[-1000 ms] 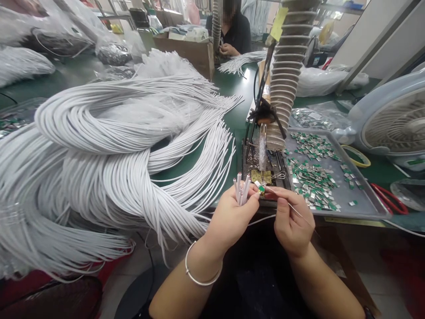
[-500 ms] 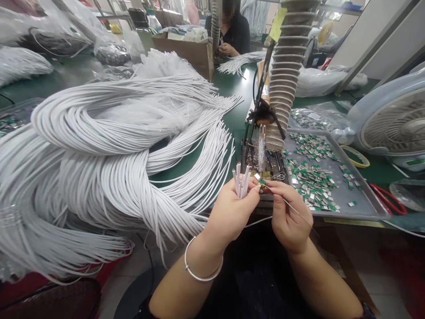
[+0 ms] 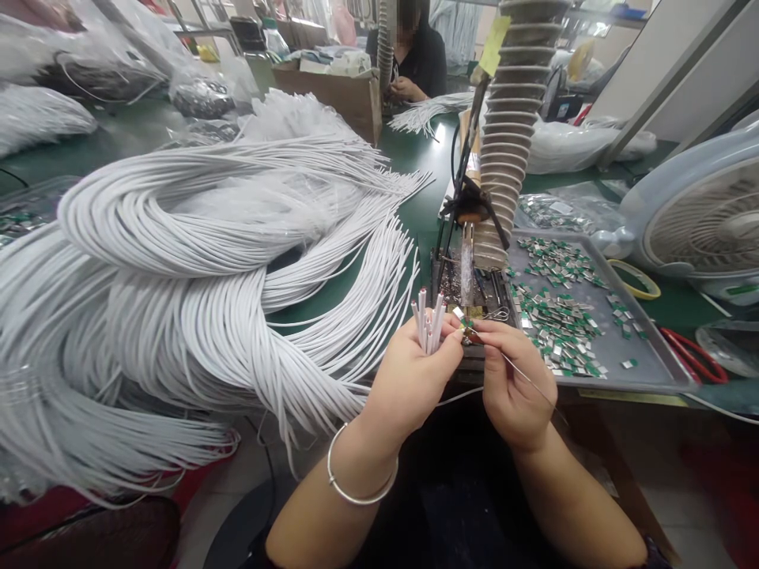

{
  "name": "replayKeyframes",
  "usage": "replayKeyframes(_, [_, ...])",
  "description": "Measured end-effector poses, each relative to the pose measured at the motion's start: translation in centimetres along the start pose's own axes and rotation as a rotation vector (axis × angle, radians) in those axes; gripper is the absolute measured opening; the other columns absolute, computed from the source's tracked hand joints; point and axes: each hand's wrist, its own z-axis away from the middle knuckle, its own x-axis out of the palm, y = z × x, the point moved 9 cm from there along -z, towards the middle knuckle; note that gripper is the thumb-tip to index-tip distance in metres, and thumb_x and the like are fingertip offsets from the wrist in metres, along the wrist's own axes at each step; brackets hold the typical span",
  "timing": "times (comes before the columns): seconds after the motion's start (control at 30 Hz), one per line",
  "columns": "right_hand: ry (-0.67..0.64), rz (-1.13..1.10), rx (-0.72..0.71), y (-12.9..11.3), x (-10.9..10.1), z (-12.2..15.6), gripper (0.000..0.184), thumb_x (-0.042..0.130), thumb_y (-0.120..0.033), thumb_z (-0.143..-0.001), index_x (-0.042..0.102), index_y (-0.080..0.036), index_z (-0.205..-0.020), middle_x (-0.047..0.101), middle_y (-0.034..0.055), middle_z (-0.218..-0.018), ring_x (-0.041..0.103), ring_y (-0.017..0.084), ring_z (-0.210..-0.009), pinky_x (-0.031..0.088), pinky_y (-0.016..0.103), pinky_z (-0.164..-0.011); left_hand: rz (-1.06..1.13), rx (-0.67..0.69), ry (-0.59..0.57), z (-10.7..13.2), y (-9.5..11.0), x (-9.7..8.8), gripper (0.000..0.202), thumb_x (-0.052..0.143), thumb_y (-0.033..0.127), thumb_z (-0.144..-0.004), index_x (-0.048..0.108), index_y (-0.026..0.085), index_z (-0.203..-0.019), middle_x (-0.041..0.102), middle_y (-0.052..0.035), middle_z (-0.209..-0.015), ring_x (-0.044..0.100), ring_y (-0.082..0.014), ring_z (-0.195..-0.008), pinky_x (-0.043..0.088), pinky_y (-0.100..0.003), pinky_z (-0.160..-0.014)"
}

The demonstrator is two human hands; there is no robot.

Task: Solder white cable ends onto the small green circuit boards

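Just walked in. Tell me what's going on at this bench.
A person's left hand grips several thin white cables, with a small green-and-silver circuit board at its fingertips. The right hand pinches a thin pale wire close to that board, just below a downward-pointing silvery soldering iron. Beside them, a grey rectangular tray holds many similar boards.

A green-topped workbench (image 3: 409, 207) extends before you, its far surface glinting with reflected light; metal shelving (image 3: 205, 31) stands beyond, 1 pale panel (image 3: 661, 55) at your right, pale floor (image 3: 205, 506) below.
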Motion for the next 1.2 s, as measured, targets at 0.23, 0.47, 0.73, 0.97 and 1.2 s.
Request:
replayKeyframes(0.23, [-0.02,-0.006,0.015,-0.1,0.1,0.1,0.021,0.049,-0.008,-0.085,0.061,-0.02,-0.098,0.071,0.0079,-0.094,0.069,0.02,-0.091,0.059,0.039,-0.077,-0.011,-0.007,0.007,0.0,-0.3,-0.2,0.008,0.062,0.018,-0.074,0.058,0.017,-0.067,0.062,-0.0016,-0.084,0.06,-0.0145,-0.083,0.046,-0.026,-0.081])
replayKeyframes(0.47, [-0.041,-0.021,0.039,0.3,0.0,0.7,0.023,0.049,-0.005,-0.084,0.061,-0.019,-0.098,0.07,0.0075,-0.094,0.068,0.019,-0.089,0.058,0.035,-0.076,-0.074,-0.023,-0.019,0.5,-1.3,-0.2,0.006,0.06,0.02,-0.078,0.057,0.017,-0.073,0.061,-0.0014,-0.085,0.059,-0.0137,-0.081,0.045,-0.026,-0.08])
replayKeyframes(0.73, [-0.015,-0.034,0.037,0.4,-0.4,0.9,0.025,0.049,-0.004,-0.084,0.06,-0.019,-0.1,0.068,0.008,-0.098,0.065,0.02,-0.096,0.056,0.039,-0.083,-0.308,0.001,-0.059,0.9,-0.7,-0.1,0.015,0.054,0.028,-0.084,0.064,0.016,-0.082,0.065,-0.0046,-0.082,0.059,-0.0186,-0.08,0.044,-0.03,-0.077])
replayKeyframes(0.97, [-0.036,-0.054,0.11,1.0,-0.3,1.4,0.022,0.049,-0.007,-0.085,0.061,-0.02,-0.099,0.068,0.0071,-0.096,0.067,0.019,-0.087,0.059,0.035,-0.07,-0.279,-0.053,-0.086,0.7,-1.2,0.0,0.02,0.053,0.031,-0.085,0.062,0.014,-0.083,0.057,-0.0024,-0.078,0.052,-0.0147,-0.074,0.04,-0.027,-0.068])
replayKeyframes(1.2, [-0.031,-0.038,0.087,0.6,-0.1,1.0,0.024,0.05,-0.005,-0.085,0.061,-0.02,-0.099,0.066,0.0067,-0.096,0.066,0.018,-0.086,0.059,0.032,-0.065,-0.225,-0.103,-0.053,0.6,-1.5,-0.1,0.021,0.056,0.032,-0.083,0.06,0.012,-0.083,0.05,0.0013,-0.067,0.044,-0.0112,-0.063,0.035,-0.025,-0.06])
